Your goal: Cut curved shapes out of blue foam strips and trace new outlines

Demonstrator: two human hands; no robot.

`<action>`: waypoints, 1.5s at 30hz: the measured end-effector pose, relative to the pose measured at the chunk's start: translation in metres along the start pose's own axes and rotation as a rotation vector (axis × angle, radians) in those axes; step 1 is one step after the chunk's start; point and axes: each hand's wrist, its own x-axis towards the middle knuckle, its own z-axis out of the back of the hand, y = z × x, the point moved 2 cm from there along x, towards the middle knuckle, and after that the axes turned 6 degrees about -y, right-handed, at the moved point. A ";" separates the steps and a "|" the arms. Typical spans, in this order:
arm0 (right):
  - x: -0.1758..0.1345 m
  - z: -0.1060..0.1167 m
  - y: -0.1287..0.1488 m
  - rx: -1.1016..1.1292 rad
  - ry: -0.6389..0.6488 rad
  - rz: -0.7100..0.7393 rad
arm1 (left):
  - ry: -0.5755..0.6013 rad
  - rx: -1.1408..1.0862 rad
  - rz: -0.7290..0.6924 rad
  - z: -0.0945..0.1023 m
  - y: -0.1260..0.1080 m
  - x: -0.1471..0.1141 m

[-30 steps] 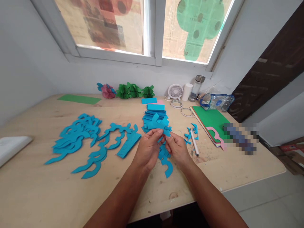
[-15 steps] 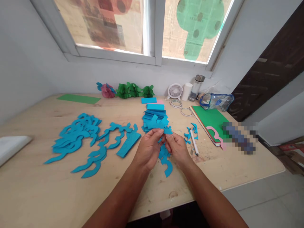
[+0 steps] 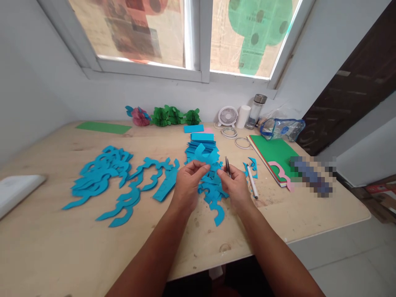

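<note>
Left hand pinches a blue cutout — right hand holds scissors.

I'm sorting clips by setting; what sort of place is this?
Probably a paper-craft corner in a room: a wooden table beneath a window, with blue paper cutouts and green folded-paper decorations.

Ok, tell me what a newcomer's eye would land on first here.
The vivid blue wavy cutouts, heaped on the left of the table, would likely catch the eye first. Next comes the dark pointed tool jutting from the right grip, near loose blue scraps. Behind, green paper ornaments sit along the wall.
</note>
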 end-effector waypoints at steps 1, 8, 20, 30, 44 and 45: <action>0.001 0.000 -0.001 -0.015 -0.004 -0.002 | -0.002 -0.011 0.014 0.000 0.000 0.001; 0.003 0.000 -0.006 -0.034 -0.005 -0.037 | 0.036 -0.185 0.125 0.001 0.005 0.009; 0.006 0.003 -0.005 0.009 -0.052 -0.053 | -0.062 -0.148 0.059 0.010 0.006 0.021; 0.013 0.007 -0.007 0.046 -0.195 0.032 | 0.037 0.177 0.022 0.018 -0.012 0.022; 0.015 0.006 -0.017 0.012 -0.084 -0.025 | 0.364 1.097 -0.018 0.060 -0.035 0.011; 0.016 0.006 -0.018 -0.002 -0.082 -0.025 | 0.312 1.230 -0.075 0.059 -0.030 0.012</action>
